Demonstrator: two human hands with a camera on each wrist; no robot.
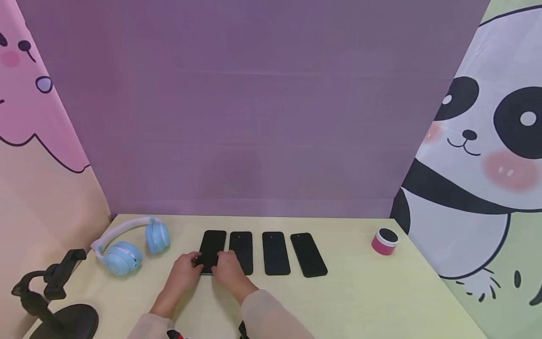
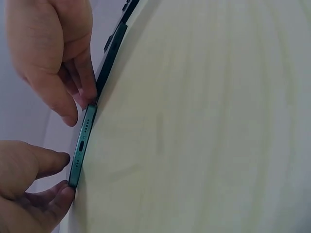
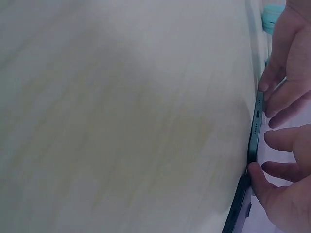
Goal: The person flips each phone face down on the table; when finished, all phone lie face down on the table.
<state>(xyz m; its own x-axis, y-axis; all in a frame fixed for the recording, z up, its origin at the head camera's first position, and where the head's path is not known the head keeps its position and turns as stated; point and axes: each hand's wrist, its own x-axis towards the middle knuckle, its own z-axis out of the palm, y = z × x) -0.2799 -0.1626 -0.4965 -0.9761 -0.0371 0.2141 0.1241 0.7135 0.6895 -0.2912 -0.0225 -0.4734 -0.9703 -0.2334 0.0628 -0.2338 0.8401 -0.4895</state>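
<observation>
Four dark smartphones lie in a row on the table. My left hand [image 1: 184, 272] holds the leftmost smartphone [image 1: 213, 247] at its lower left corner, and my right hand [image 1: 231, 272] grips the lower right side. In the left wrist view, the bottom edge of this smartphone [image 2: 82, 144] is green, with a charging port and speaker holes. The right wrist view shows my right thumb [image 3: 261, 183] at its corner, close against the neighbouring smartphone [image 3: 236, 208]. That second smartphone [image 1: 241, 254] lies just beside my right hand.
Right of it are a third smartphone [image 1: 276, 254] and a slightly slanted fourth [image 1: 309, 255]. Blue headphones [image 1: 123, 258] with a pale band lie at the left. A black stand [image 1: 63, 325] is at the front left. A pink-and-white round jar [image 1: 384, 242] sits at the right.
</observation>
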